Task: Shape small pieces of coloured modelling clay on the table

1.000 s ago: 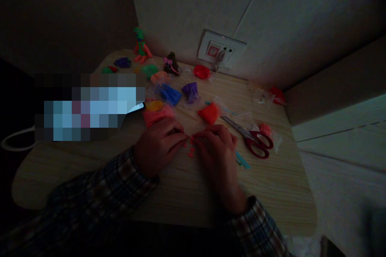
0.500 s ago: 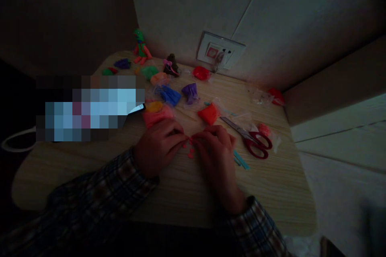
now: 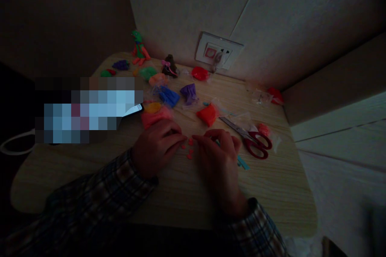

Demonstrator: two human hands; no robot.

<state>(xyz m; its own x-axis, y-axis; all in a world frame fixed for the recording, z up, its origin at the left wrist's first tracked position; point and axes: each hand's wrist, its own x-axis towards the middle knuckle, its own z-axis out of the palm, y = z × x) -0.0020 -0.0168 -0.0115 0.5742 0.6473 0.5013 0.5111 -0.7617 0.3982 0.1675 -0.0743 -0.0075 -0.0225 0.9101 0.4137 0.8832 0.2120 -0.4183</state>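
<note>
Right hand (image 3: 219, 158) slightly farther from left hand (image 3: 157, 146); both narrowly pinched, cannot tell if holding. Pink pieces (image 3: 189, 154) between, six o'clock: probably light, soft; pinch edges gently.

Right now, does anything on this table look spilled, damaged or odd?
Only the blocky pixelation hiding most of the lit device at left, masking its display. The loose pink pieces look ordinary; I see no spill or damage.
</note>
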